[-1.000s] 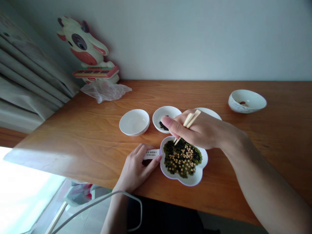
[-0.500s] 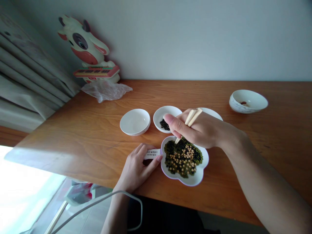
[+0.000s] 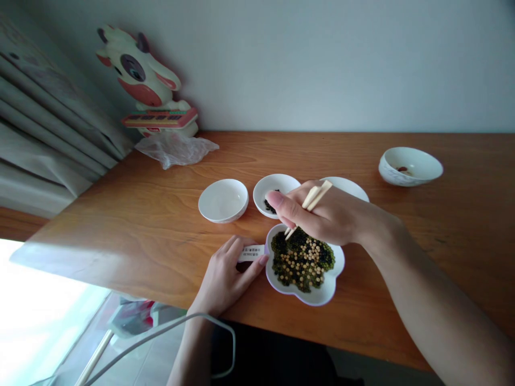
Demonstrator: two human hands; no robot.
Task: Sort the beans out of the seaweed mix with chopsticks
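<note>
My right hand is closed round a pair of pale chopsticks, their tips dipped into the far left edge of a flower-shaped white dish filled with mixed green, black and yellow beans. My left hand rests on the table with its fingers against that dish's left rim and a small white label. Just behind stand three small white bowls: an empty one, one with a few black beans, and a third mostly hidden by my right hand.
A fourth white bowl with something reddish inside sits at the far right of the wooden table. A cartoon cow toy and a crumpled clear plastic bag stand at the back left by the wall. A white cable hangs below the front edge.
The chopstick tips lifted slightly toward the black-bean bowl, then dropped back into the mixed dish's edge. My left hand has stayed put.
</note>
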